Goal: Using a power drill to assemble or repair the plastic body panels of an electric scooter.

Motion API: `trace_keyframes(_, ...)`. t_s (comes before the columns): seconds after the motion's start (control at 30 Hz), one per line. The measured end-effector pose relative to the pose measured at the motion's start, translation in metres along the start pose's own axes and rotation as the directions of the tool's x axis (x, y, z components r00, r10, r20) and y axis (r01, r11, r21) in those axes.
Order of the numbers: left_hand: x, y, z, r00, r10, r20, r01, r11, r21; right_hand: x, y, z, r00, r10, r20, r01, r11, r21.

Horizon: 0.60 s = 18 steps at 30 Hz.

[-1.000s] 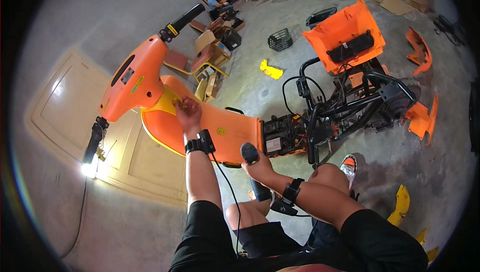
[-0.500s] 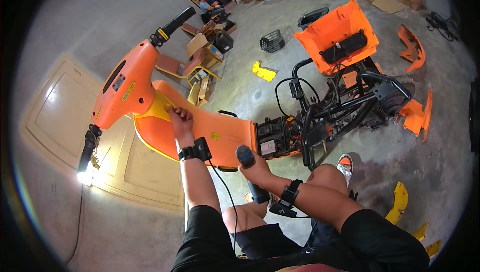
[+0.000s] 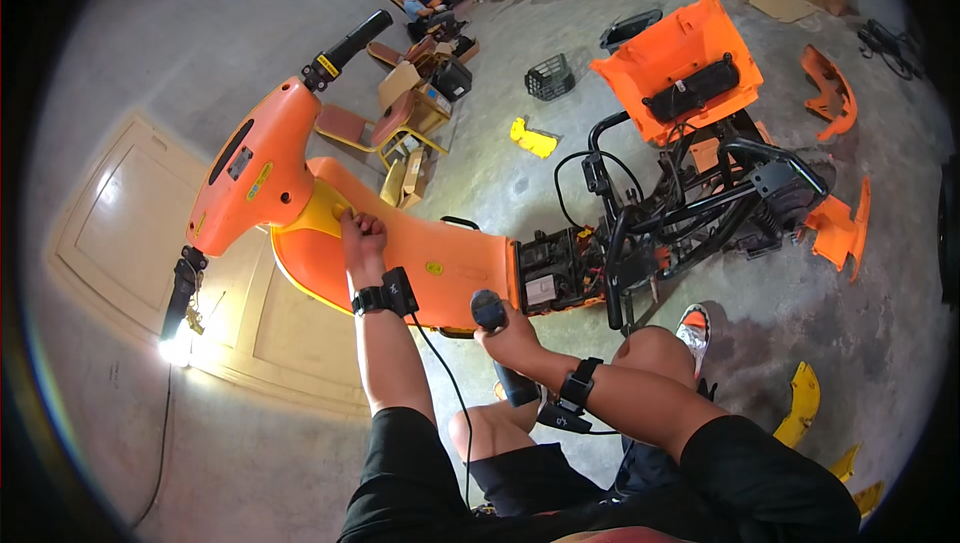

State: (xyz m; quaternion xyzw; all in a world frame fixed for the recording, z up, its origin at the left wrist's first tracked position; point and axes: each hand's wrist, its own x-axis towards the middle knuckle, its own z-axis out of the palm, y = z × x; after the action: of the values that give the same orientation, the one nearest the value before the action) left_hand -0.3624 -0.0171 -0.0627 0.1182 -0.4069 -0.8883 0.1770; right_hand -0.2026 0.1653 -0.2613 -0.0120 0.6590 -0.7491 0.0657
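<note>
on the orange scooter (image 3: 455, 251), left hand (image 3: 364, 239) at yellow neck panel (image 3: 316, 211), fingers curled, can't tell if gripping; right hand (image 3: 512, 337) wrapped round dark tool (image 3: 488, 310); hand spots barely changed, so work stays there

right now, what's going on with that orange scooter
Someone's left hand is at the yellow front panel of a partly stripped orange scooter, while their right hand grips a dark handheld tool. The black rear frame is exposed. Loose orange panels and yellow panels lie on the floor nearby.
</note>
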Motion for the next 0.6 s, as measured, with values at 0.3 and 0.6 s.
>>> trace_keyframes(0.3, 0.003, 0.003, 0.004, 0.998, 0.02, -0.065, -0.017, 0.999, 0.048, 0.004, 0.006, 0.01, 1.0, 0.021, -0.009, -0.021, 0.998, -0.056)
trace_keyframes(0.6, -0.004, 0.007, -0.007, 0.995, -0.032, 0.092, 0.029, 0.999, 0.038, 0.003, 0.006, 0.011, 0.975, 0.127, 0.182, -0.139, 0.989, 0.056)
